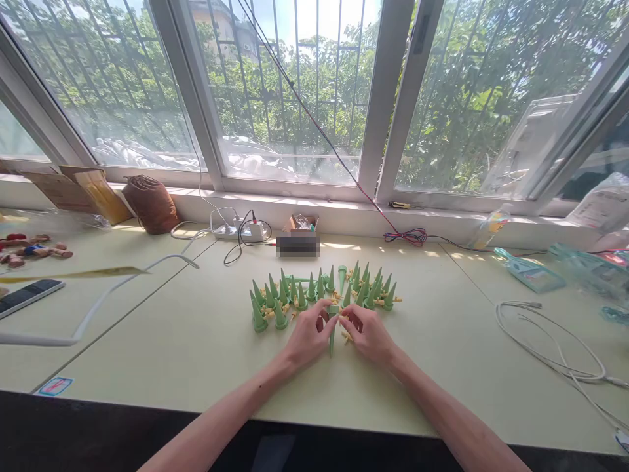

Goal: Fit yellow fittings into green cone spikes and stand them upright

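Observation:
My left hand (308, 333) is closed around the wide end of a green plastic watering spike (331, 342), whose point faces down toward me. My right hand (368, 335) meets it from the other side, thumb and forefinger pinched at the spike's cap; a small yellow piece seems to sit in that pinch, mostly hidden. Just beyond both hands stand several more green spikes (259, 314), points up, in left and right clusters. Small yellow valve-like pieces (346, 337) lie among them and beside my right fingers.
A small open box (304, 224) and a power strip (253, 229) stand by the window. A brown pouch (151, 204) and a phone (29, 296) are at the left. Coiled pale cable (545, 341) and plastic packets (531, 269) lie at the right.

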A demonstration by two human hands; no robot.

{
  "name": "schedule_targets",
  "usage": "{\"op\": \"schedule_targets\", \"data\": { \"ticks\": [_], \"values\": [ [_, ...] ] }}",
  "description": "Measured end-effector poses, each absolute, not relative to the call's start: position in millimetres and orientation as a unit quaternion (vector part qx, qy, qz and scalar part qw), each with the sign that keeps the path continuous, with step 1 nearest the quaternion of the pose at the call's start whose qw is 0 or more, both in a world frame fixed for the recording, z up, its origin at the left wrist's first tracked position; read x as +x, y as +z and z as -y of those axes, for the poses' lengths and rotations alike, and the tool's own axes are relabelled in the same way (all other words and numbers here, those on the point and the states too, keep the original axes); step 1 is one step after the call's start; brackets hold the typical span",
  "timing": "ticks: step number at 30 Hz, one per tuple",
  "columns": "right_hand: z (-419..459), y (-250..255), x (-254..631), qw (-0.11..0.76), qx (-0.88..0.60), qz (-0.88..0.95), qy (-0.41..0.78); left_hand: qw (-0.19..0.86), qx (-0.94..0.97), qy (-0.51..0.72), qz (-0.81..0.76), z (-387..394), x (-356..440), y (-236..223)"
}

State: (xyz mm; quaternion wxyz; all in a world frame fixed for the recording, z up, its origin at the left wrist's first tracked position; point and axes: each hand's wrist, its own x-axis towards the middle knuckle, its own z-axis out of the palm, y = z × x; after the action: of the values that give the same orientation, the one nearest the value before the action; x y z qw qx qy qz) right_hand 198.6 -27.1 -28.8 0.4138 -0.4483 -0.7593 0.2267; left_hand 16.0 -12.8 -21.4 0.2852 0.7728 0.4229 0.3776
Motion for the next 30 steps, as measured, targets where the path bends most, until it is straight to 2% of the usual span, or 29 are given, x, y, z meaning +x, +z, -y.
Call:
{"op": "schedule_targets", "data": {
  "ticks": [30],
  "values": [
    [25.5,-32.6,199.6,0.394,-0.461,0.761,0.232,0.290,0.779,0.363,-0.420,12.5,14.9,-22.2]
  ]
}}
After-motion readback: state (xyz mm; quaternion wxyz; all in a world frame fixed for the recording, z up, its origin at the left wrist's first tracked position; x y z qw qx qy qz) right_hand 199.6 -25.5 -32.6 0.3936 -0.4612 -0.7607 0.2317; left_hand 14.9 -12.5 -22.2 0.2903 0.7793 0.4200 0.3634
